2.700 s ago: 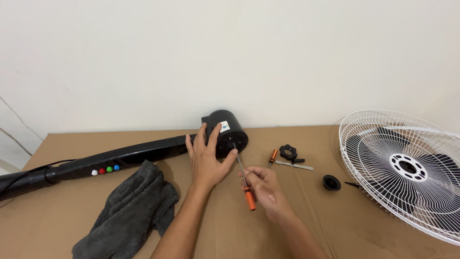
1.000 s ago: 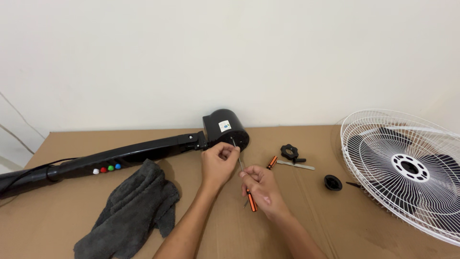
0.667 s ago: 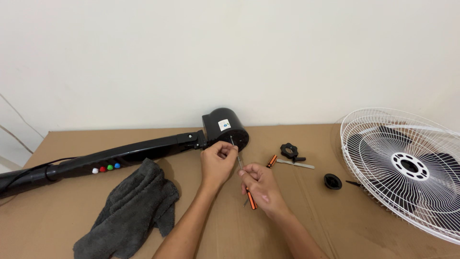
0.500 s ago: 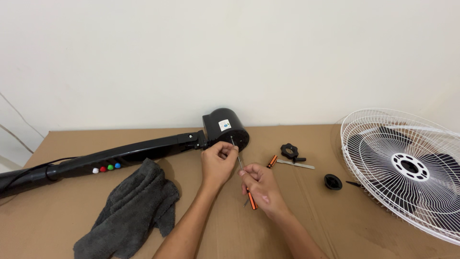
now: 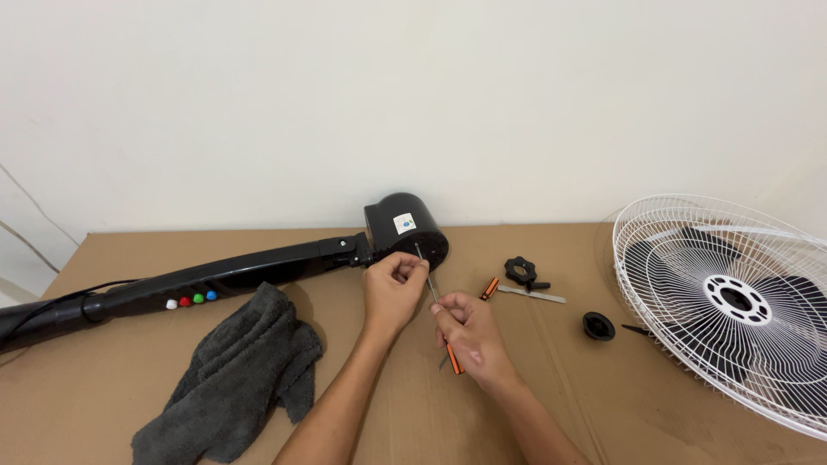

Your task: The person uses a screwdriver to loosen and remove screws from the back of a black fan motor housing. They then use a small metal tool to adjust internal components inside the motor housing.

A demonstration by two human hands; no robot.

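Plain cream wall behind; brown cardboard-covered counter [image 5: 603, 405] below it, carrying the following.

Item 1: your left hand [image 5: 392, 288], fingers pinched together at the upper shaft of the screwdriver [image 5: 438, 310], just in front of the motor housing.

Item 2: your right hand [image 5: 469, 336], closed around the screwdriver's orange handle, lower and nearer to you. The two hands sit close together, both clamped on the same tool.

Item 3: screwdriver, thin metal shaft with orange handle. Long axis runs from lower right at your right hand up and leftward to its tip at the front face of the black motor housing [image 5: 405, 226]. Your left hand is the nearer one to that tip.

Item 4: black fan pole [image 5: 224, 277] with coloured buttons, lying leftward from the housing.

Item 5: grey cloth [image 5: 237, 375], crumpled, left of your forearms.

Item 6: second orange-handled tool [image 5: 489, 288], black knob [image 5: 521, 270], black cap [image 5: 598, 325], right of your hands.

Item 7: white wire fan guard [image 5: 732, 297], far right, cut off by the frame.

Not determinable: whether the tip sits in a screw; your palm hides most of the handle.
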